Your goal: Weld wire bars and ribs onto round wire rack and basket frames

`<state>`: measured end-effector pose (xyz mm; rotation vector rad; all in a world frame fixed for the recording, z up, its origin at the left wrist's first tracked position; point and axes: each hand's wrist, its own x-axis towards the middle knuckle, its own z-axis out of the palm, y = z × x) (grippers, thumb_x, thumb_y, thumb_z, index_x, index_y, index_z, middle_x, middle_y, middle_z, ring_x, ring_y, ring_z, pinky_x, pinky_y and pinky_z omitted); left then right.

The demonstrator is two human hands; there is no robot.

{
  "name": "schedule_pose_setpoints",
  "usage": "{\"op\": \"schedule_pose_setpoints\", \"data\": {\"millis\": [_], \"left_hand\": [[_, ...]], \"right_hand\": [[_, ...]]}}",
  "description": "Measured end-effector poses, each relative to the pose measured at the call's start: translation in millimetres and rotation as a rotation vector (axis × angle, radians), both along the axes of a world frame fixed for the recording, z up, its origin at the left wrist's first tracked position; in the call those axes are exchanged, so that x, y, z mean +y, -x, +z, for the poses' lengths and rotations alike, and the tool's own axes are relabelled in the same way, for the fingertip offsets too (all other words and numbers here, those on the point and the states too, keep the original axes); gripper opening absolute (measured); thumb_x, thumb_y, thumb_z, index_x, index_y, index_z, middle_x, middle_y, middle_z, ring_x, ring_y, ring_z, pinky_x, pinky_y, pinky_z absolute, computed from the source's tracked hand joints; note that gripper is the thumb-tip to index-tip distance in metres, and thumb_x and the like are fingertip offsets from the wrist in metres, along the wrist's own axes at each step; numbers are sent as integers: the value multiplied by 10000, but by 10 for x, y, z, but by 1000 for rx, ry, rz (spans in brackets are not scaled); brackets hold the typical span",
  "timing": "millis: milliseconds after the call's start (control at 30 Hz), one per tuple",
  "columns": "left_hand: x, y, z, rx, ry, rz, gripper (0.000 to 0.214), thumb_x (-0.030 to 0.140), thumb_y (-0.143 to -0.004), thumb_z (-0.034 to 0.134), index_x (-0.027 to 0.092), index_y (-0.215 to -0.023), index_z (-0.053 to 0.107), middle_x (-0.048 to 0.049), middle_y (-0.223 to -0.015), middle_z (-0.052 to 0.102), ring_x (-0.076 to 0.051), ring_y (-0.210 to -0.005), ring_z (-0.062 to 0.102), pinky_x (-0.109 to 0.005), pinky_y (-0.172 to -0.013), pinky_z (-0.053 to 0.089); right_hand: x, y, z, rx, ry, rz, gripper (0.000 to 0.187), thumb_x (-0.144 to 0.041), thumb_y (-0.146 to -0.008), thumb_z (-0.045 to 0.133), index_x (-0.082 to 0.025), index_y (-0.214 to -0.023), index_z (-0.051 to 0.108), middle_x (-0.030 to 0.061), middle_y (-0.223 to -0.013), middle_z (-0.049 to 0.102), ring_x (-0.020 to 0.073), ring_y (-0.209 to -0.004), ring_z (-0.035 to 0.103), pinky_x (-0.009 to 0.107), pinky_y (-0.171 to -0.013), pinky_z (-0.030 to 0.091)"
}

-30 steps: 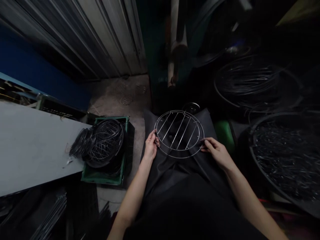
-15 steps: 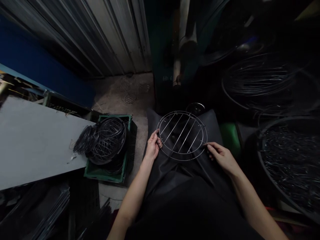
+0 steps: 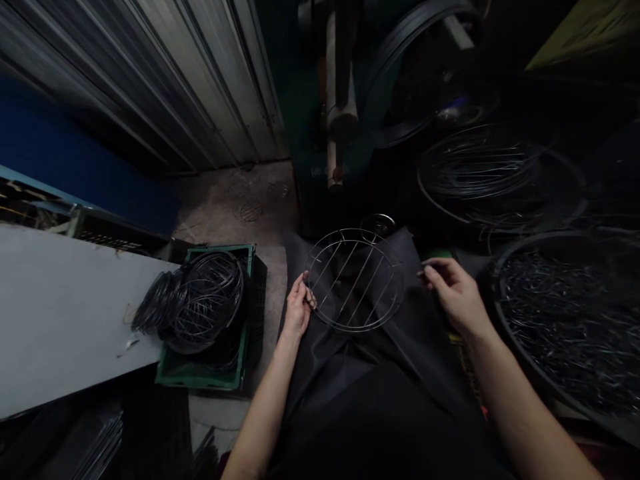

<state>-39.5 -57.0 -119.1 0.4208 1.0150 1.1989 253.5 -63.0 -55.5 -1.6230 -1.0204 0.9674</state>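
A round wire rack [image 3: 356, 329] with straight cross bars lies on the dark apron [image 3: 380, 373] over my lap. My left hand [image 3: 299, 309] is closed on the rack's left rim, thumb on top. My right hand [image 3: 456, 295] hovers off the rack's right side, a short gap from the rim. Its fingers are curled in a pinch, and what they hold, if anything, is too dark to make out.
A green crate [image 3: 200, 375] with black wire rings [image 3: 200, 300] stands at my left, beside a grey tabletop [image 3: 60, 313]. At right is a large tub of short wire pieces [image 3: 570, 320]. Wire coils [image 3: 480, 170] and a machine post [image 3: 340, 120] lie ahead.
My right hand has let go of the rack's right rim and moved right and slightly up. The left hand keeps its hold on the rack.
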Motion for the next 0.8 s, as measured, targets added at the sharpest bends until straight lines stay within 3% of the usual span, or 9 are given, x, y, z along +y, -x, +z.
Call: {"op": "schedule_pose_setpoints", "data": {"millis": [267, 533, 667, 800], "left_hand": [[-30, 5, 25, -9, -28, 3, 504, 394, -784, 685, 205, -1224, 527, 77, -558, 410, -46, -475, 381, -178, -475, 315], [-41, 21, -40, -8, -37, 3, 505, 414, -784, 680, 200, -1219, 539, 73, -580, 431, -44, -478, 397, -191, -487, 333], [-43, 17, -48, -7, -41, 3, 506, 407, -785, 682, 201, -1225, 539, 76, -576, 421, -41, -474, 392, -190, -493, 338], [-35, 6, -44, 7, -42, -1, 529, 416, -766, 697, 177, -1213, 546, 80, -555, 413, -45, -463, 382, -191, -481, 335]], "right_hand": [[932, 191, 532, -381, -253, 361, 230, -429, -779, 606, -221, -867, 644, 42, -893, 655, 212, -865, 604, 365, -821, 467], [1311, 308, 711, -583, -318, 571, 278, -474, -797, 574, -218, -862, 661, 39, -862, 666, 199, -827, 593, 340, -771, 444], [1498, 548, 750, -819, -207, 818, 305, -512, -762, 620, -215, -785, 686, 26, -752, 650, 181, -748, 578, 293, -683, 405], [1656, 765, 786, -972, 105, 1032, 310, -508, -768, 625, -211, -769, 716, 22, -707, 655, 179, -726, 595, 299, -701, 380]]}}
